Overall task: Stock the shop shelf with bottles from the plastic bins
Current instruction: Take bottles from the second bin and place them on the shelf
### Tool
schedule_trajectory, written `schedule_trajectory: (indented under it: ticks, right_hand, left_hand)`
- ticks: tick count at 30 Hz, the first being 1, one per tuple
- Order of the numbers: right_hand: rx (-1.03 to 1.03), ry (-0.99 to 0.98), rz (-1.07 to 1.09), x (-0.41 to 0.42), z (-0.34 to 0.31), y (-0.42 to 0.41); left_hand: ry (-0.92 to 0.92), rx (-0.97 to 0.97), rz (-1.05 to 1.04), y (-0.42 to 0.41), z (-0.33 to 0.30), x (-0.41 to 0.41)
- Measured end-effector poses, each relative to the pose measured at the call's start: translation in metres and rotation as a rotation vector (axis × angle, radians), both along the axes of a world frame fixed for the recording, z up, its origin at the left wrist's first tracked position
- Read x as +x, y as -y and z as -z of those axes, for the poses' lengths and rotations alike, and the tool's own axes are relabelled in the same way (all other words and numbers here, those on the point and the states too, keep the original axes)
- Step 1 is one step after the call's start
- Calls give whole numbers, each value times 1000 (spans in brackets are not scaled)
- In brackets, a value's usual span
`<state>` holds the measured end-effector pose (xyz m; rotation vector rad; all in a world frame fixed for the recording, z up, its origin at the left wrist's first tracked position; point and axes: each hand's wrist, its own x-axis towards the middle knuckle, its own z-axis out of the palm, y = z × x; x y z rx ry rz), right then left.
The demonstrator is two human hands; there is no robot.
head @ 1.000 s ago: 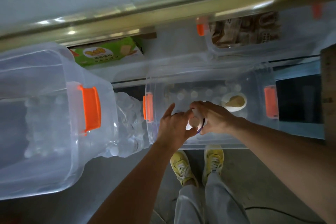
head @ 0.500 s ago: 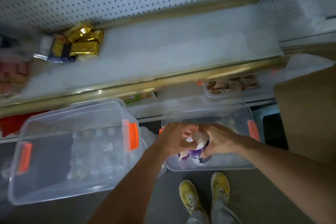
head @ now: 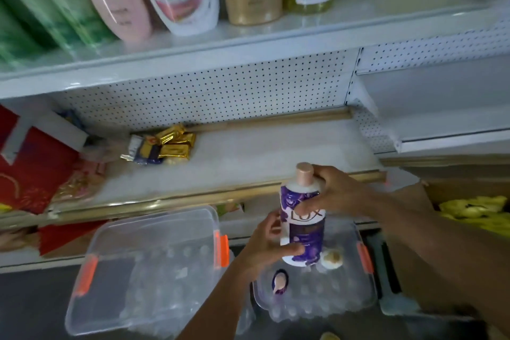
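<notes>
A purple and white LUX bottle (head: 303,226) with a pink cap is held upright in front of the middle shelf (head: 248,163). My left hand (head: 269,243) grips its lower part and my right hand (head: 335,192) holds its shoulder near the cap. Below it sits a clear plastic bin (head: 364,295) with orange latches, holding another purple bottle (head: 279,281) and a white-capped bottle (head: 332,258). A second clear bin (head: 116,243) lies to the left.
Gold snack packets (head: 168,146) and red packages (head: 30,174) lie on the middle shelf's left part. The upper shelf (head: 248,33) holds green, pink, white and gold bottles. A cardboard box with yellow items (head: 474,207) stands at the right.
Both hands lifted the purple bottle out of the right bin and raised it upright to shelf height. The view tilted up from the bins to the shelves.
</notes>
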<state>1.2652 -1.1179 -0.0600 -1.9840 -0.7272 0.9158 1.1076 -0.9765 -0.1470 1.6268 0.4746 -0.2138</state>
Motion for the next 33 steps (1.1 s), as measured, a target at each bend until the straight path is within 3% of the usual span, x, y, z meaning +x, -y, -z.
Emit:
schedule_trajectory:
  ticks: [7, 13, 21, 33]
  right_hand:
    - [125, 100, 178, -5, -101, 2]
    - [85, 229, 279, -10, -148, 5]
    - [116, 258, 264, 8, -220, 2]
    - [100, 681, 343, 78, -311, 30]
  left_hand:
    - [193, 104, 28, -10, -80, 17]
    - [279, 194, 146, -16, -138, 20]
    - [361, 258, 18, -15, -178, 49]
    - [568, 304, -91, 34, -251, 148]
